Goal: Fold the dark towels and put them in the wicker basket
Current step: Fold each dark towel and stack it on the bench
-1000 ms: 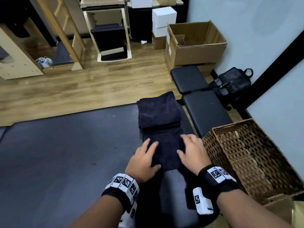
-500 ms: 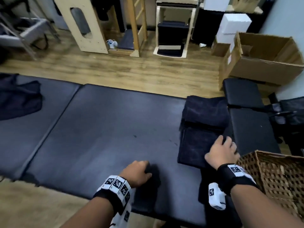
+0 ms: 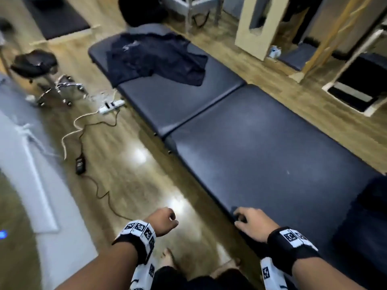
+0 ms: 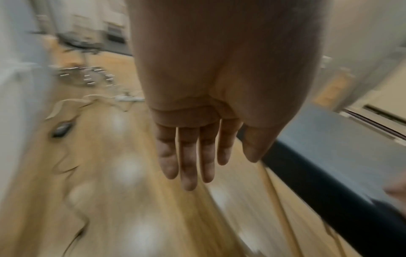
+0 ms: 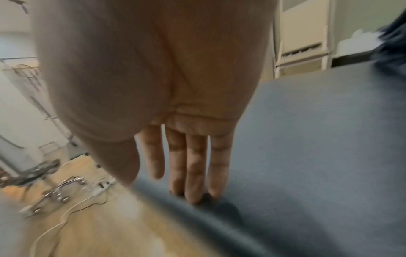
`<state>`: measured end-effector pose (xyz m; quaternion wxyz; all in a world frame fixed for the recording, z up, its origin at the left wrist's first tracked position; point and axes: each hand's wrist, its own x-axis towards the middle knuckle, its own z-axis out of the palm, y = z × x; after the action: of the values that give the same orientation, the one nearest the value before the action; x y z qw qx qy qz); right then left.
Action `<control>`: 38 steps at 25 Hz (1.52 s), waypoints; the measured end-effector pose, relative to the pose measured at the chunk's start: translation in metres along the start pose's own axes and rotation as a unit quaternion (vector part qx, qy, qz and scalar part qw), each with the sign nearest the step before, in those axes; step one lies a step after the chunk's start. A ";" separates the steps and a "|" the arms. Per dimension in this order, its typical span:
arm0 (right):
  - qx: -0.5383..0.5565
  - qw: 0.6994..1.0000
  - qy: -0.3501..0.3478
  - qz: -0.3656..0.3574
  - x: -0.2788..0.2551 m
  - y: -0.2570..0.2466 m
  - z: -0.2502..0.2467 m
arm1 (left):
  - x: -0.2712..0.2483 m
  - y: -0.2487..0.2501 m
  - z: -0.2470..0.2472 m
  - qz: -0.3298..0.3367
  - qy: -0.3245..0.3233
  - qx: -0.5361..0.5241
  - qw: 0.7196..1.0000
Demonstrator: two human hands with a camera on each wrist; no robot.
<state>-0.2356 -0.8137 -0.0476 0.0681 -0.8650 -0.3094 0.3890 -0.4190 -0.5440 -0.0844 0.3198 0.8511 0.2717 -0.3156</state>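
Note:
A heap of unfolded dark towels [image 3: 155, 57] lies on the far pad of the long padded bench [image 3: 261, 143]. Folded dark towels [image 3: 374, 197] show at the right edge of the head view. My left hand [image 3: 165, 219] hangs over the wooden floor beside the bench, fingers loose and holding nothing [image 4: 193, 167]. My right hand [image 3: 249, 221] rests with straight fingertips [image 5: 193, 196] on the near edge of the bench pad, empty. The wicker basket is out of view.
A power strip [image 3: 111, 105] and trailing cables [image 3: 79, 162] lie on the floor to the left. A black stool [image 3: 39, 65] on a chrome base stands farther left. Wooden frames [image 3: 257, 26] stand beyond the bench. My bare feet [image 3: 167, 258] are below.
The view has swung left, away from the folded stack and basket toward the unfolded heap. Both hands left the folded towel; the left now hangs off the bench, the right touches its edge.

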 end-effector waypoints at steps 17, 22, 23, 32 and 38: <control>-0.225 0.950 -0.194 -0.100 0.257 -0.261 -0.020 | -0.047 -0.298 -0.079 -0.258 0.064 -0.265 0.927; -0.268 0.926 -0.187 -0.187 0.347 -0.360 -0.048 | -0.041 -0.338 -0.180 -0.312 0.150 -0.326 0.880; -0.275 0.924 -0.189 -0.186 0.363 -0.373 -0.054 | -0.038 -0.349 -0.199 -0.317 0.166 -0.328 0.874; -0.215 0.941 -0.237 -0.108 0.467 -0.456 -0.096 | 0.068 -0.440 -0.337 -0.264 0.080 -0.229 0.934; -0.099 0.987 -0.116 -0.043 0.511 -0.540 -0.169 | 0.190 -0.466 -0.488 -0.136 0.049 -0.164 0.976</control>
<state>-0.1161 -0.0609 -0.0601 -0.0379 -0.8025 -0.3892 0.4506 -0.4272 0.1562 -0.1023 0.3958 0.7564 0.4484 -0.2649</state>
